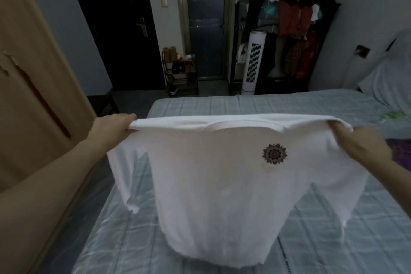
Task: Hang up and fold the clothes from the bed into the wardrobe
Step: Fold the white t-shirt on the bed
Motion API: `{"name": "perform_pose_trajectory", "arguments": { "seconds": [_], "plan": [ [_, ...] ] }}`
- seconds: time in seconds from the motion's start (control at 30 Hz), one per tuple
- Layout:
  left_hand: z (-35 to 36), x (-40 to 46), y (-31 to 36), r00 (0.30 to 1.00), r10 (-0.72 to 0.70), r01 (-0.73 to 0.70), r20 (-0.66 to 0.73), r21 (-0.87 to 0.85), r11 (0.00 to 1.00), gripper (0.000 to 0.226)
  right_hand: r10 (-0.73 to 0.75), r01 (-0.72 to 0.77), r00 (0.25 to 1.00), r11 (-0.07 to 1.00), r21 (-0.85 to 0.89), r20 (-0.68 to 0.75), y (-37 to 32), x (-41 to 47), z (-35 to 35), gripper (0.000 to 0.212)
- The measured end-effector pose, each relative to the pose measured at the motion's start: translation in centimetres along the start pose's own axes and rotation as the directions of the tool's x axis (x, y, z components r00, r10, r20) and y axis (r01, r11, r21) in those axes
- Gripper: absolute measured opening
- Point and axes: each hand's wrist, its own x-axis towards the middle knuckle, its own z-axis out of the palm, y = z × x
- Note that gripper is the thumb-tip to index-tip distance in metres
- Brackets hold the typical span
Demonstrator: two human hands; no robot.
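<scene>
Across the foreground, a bed [333, 240] with a pale checked sheet fills the lower view, and above it a white T-shirt [211, 196] is held up by its shoulders, its hem just brushing the sheet. At far left stands the wooden wardrobe [33, 73]. The left hand [111, 128] pinches the left shoulder seam and the right hand [364, 144] grips the right one, so both are grasping the shirt. A small dark flower print [275, 153] sits on the chest. To fold it well, it would probably help to keep the shoulders level and taut, lower the shirt flat onto the sheet and smooth it before turning the sleeves in. The right fingertips are hidden under cloth, the lower hem is blurred, and coloured items at the right edge are cut off and too dim to name.
</scene>
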Motion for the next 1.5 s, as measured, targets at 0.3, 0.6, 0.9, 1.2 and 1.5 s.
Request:
{"name": "perform_pose_trajectory", "arguments": {
  "seconds": [0.3,0.6,0.9,1.2,1.5],
  "plan": [
    [-3.8,-9.2,1.2,0.99,0.064,-0.057,-0.128,0.065,0.996,0.033,-0.109,0.112,0.987,0.994,0.016,-0.116,4.6,-7.7,-2.0,0.091],
    [8.0,-36.1,7.0,0.926,0.281,-0.27,0.251,-0.079,0.96,0.073,-0.117,0.224,0.917,0.942,-0.249,0.381,21.1,-22.6,6.8,0.138],
    [17.1,-60.0,15.1,0.801,0.125,-0.068,0.586,-0.119,0.991,0.106,0.078,0.347,0.732,0.812,-0.469,0.677,34.1,-38.4,13.2,0.151],
    [19.3,-67.8,18.3,0.621,0.068,-0.022,0.781,-0.07,0.997,0.099,-0.065,0.626,0.675,0.578,-0.524,0.735,42.3,-44.4,18.7,0.044],
    [17.2,-69.2,23.4,0.917,0.042,0.054,0.398,-0.228,0.972,0.035,-0.486,0.722,0.652,0.632,-0.281,0.581,43.5,-50.8,22.4,0.096]
  ]
}}
